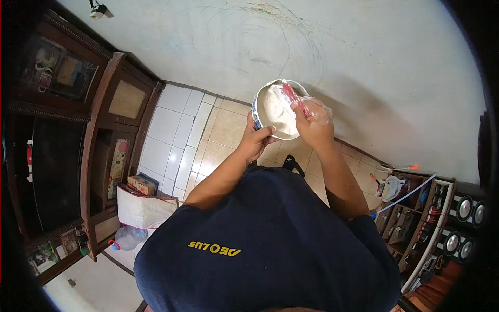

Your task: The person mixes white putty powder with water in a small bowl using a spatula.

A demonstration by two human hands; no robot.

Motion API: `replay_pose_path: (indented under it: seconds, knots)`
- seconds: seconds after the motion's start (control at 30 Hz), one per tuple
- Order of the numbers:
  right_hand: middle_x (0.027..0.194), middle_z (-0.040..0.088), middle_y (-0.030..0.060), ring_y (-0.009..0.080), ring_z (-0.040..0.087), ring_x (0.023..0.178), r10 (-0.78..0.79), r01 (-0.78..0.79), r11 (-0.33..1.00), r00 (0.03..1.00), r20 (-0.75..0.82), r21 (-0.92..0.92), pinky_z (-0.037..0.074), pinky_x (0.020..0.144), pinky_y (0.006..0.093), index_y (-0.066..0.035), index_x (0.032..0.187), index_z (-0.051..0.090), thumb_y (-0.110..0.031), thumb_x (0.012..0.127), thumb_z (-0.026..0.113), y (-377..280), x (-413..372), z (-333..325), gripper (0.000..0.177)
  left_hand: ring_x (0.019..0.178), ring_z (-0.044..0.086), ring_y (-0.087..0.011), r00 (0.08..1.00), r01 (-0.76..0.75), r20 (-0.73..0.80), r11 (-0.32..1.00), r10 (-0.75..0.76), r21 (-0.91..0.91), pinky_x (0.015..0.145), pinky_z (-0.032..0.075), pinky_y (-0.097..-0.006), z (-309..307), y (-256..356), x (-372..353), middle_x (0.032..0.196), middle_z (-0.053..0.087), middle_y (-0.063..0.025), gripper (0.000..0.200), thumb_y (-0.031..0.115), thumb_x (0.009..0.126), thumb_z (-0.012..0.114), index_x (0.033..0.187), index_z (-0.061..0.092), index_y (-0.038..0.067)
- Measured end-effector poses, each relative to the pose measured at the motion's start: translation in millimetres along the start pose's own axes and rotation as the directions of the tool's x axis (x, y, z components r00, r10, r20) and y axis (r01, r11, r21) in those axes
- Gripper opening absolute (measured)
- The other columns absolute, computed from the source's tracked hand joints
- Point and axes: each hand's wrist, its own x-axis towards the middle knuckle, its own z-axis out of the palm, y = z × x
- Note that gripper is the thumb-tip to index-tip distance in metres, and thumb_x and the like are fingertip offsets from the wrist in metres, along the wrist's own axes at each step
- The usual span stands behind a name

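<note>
Both forearms are raised in front of the chest. The left hand (254, 141) has a closed grip under the rim of the bowl (255, 110) of white paste (274, 113). The right hand (314, 125) has a closed grip on a red-handled tool (291, 96) whose end is in the paste. The bowl is held close to the pale wall (364, 52), with the wooden cabinet (99, 130) and the shelf rack (416, 208) well apart on either side.

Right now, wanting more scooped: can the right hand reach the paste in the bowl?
Likely yes: the left hand holds the bowl close, and the right hand has its red tool on the paste; nothing blocks.
</note>
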Motion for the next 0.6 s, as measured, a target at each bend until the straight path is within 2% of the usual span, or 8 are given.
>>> replay_pose_path:
  seconds: [0.07, 0.13, 0.17, 0.23, 0.37, 0.43, 0.57, 0.6]
  knots:
    - [0.076, 0.064, 0.017, 0.0327, 0.063, 0.07, -0.073, 0.072, 0.997, 0.996, -0.042, -0.018, 0.048, 0.062, 0.0375, 0.001, 0.079, 0.066, -0.01, 0.081, 0.066, -1.2, -0.6, -1.5, 0.012, 0.112, 0.056, -0.0297, 1.0, 0.001, 0.001, 1.0, -0.001, -0.004, 0.086, 0.056, -0.0459, -0.2, -0.8, -0.3, 0.131, 0.044, -0.0137, 0.072, 0.003, 0.08, 0.06, 0.139, 0.021, 0.019]
    - [0.08, 0.065, 0.016, 0.0332, 0.063, 0.071, -0.094, 0.092, 0.995, 0.993, -0.072, -0.037, 0.049, 0.063, 0.0384, 0.0, 0.081, 0.067, -0.01, 0.082, 0.065, -2.6, -2.2, -0.4, 0.01, 0.111, 0.057, -0.0255, 1.0, 0.003, -0.017, 1.0, -0.003, -0.019, 0.078, 0.059, -0.0371, -1.4, -1.6, 0.5, 0.127, 0.047, -0.0121, 0.071, -0.001, 0.078, 0.06, 0.136, 0.023, 0.019]
    - [0.08, 0.065, 0.016, 0.0332, 0.063, 0.071, -0.093, 0.09, 0.995, 0.993, -0.074, -0.039, 0.049, 0.063, 0.0384, 0.0, 0.081, 0.067, -0.01, 0.082, 0.065, -0.2, -6.6, 1.2, 0.01, 0.111, 0.057, -0.0255, 1.0, 0.005, -0.015, 1.0, -0.005, -0.018, 0.078, 0.059, -0.0371, -0.4, -3.0, -0.5, 0.127, 0.047, -0.0121, 0.071, -0.001, 0.078, 0.06, 0.136, 0.023, 0.019]
    - [0.081, 0.065, 0.0155, 0.033, 0.063, 0.068, -0.17, 0.168, 0.977, 0.985, -0.008, -0.133, 0.049, 0.061, 0.0383, -0.001, 0.08, 0.068, -0.009, 0.082, 0.064, 4.5, -13.4, 8.0, 0.009, 0.11, 0.057, -0.025, 1.0, -0.01, -0.002, 0.999, 0.01, -0.052, 0.075, 0.06, -0.0356, 0.8, -3.5, -0.1, 0.126, 0.048, -0.0117, 0.072, 0.0, 0.078, 0.06, 0.136, 0.023, 0.019]
    - [0.08, 0.064, 0.0159, 0.033, 0.064, 0.067, -0.214, 0.217, 0.966, 0.976, 0.034, -0.142, 0.049, 0.058, 0.0383, -0.001, 0.079, 0.067, -0.008, 0.082, 0.063, -2.4, -19.8, 8.1, 0.009, 0.109, 0.058, -0.0243, 1.0, -0.009, -0.019, 0.999, 0.009, -0.034, 0.073, 0.06, -0.0342, -3.9, -8.6, 1.9, 0.126, 0.048, -0.0115, 0.073, 0.0, 0.077, 0.061, 0.136, 0.023, 0.019]
    - [0.077, 0.064, 0.0152, 0.0295, 0.063, 0.064, -0.153, 0.153, 0.988, 0.988, -0.007, -0.012, 0.048, 0.057, 0.0347, -0.001, 0.079, 0.067, -0.007, 0.083, 0.063, -5.8, -18.8, 4.0, 0.009, 0.108, 0.058, -0.0237, 1.0, -0.019, -0.016, 1.0, 0.018, -0.023, 0.072, 0.06, -0.0337, -2.9, -7.9, 1.3, 0.126, 0.047, -0.011, 0.073, 0.0, 0.077, 0.061, 0.136, 0.023, 0.019]
    - [0.078, 0.064, 0.015, 0.0314, 0.063, 0.066, -0.028, 0.036, 0.996, 0.994, -0.105, 0.079, 0.05, 0.062, 0.038, -0.003, 0.081, 0.069, -0.011, 0.08, 0.064, -2.5, -6.3, -10.0, 0.009, 0.108, 0.057, -0.0231, 1.0, -0.019, -0.023, 0.999, 0.019, -0.035, 0.072, 0.06, -0.0333, 3.1, -3.2, -0.3, 0.127, 0.047, -0.0105, 0.073, 0.001, 0.077, 0.062, 0.136, 0.022, 0.018]
    - [0.076, 0.065, 0.0136, 0.0248, 0.061, 0.063, 0.083, -0.079, 0.994, 0.996, -0.041, 0.077, 0.048, 0.061, 0.0332, -0.001, 0.083, 0.069, -0.01, 0.081, 0.065, 1.8, -2.1, -13.5, 0.01, 0.108, 0.058, -0.0235, 1.0, -0.016, -0.007, 0.999, 0.016, -0.036, 0.072, 0.06, -0.0335, 1.9, -3.2, 1.0, 0.127, 0.047, -0.0104, 0.073, 0.0, 0.077, 0.061, 0.137, 0.022, 0.018]
